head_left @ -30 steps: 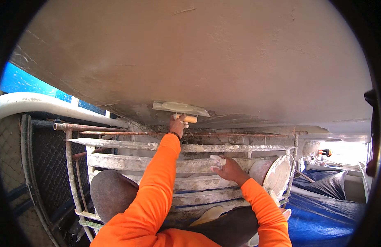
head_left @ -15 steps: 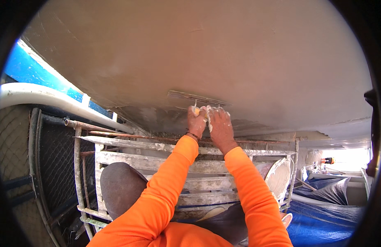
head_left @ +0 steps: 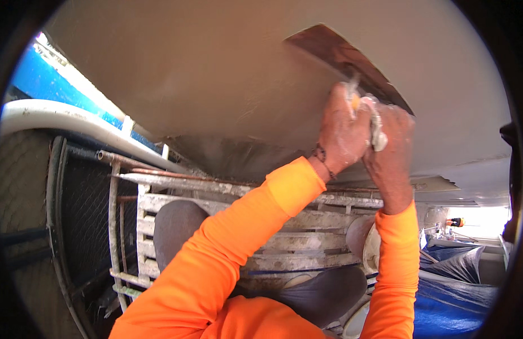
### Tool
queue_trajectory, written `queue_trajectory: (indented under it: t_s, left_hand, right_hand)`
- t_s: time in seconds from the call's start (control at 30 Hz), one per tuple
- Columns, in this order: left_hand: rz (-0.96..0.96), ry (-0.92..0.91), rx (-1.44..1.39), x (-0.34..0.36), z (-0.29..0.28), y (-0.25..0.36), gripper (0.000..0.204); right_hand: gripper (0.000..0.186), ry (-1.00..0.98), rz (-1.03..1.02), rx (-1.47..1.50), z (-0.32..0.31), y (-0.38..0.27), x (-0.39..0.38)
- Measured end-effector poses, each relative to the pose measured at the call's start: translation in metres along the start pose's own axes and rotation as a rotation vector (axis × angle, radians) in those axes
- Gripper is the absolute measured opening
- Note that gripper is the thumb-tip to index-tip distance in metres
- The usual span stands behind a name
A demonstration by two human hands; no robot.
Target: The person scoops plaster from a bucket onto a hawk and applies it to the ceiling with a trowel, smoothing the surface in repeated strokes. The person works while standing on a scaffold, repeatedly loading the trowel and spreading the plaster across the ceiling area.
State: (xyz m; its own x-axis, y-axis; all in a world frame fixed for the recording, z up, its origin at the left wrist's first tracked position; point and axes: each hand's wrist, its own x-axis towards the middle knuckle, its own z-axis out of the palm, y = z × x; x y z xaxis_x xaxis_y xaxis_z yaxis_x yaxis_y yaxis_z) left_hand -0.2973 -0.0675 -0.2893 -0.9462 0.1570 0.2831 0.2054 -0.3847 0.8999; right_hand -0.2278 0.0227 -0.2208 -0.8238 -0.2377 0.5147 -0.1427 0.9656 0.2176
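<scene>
We raise both orange-sleeved arms overhead, our left hand and right hand clenched side by side, knuckles touching.

1 trowel, 2 hands (both on it), 1 scaffold frame, 1 blue tarp.

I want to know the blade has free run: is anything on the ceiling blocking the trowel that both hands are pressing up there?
Nothing visible does. Left hand and right hand grip the trowel against the ceiling; the plaster around the blade is bare and smooth.
</scene>
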Motion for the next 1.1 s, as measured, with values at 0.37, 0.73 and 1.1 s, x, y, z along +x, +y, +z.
queue_trajectory:
  t_s: [0.37, 0.73, 1.1]
  left_hand:
    - [-0.462, -0.059, 0.035, -0.102, -0.086, -0.062, 0.029]
    - [-0.393, -1.375, 0.731, -0.159, -0.134, -0.021, 0.055]
    - [-0.482, -1.747, 0.758, -0.155, -0.121, -0.015, 0.047]
  right_hand:
    - [0.053, -0.492, 0.119, 0.699, 0.089, -0.049, -0.091]
    - [0.05, -0.747, 0.175, 0.5, 0.265, -0.114, -0.181]
    - [0.06, -1.093, 0.267, 0.488, 0.329, -0.126, -0.18]
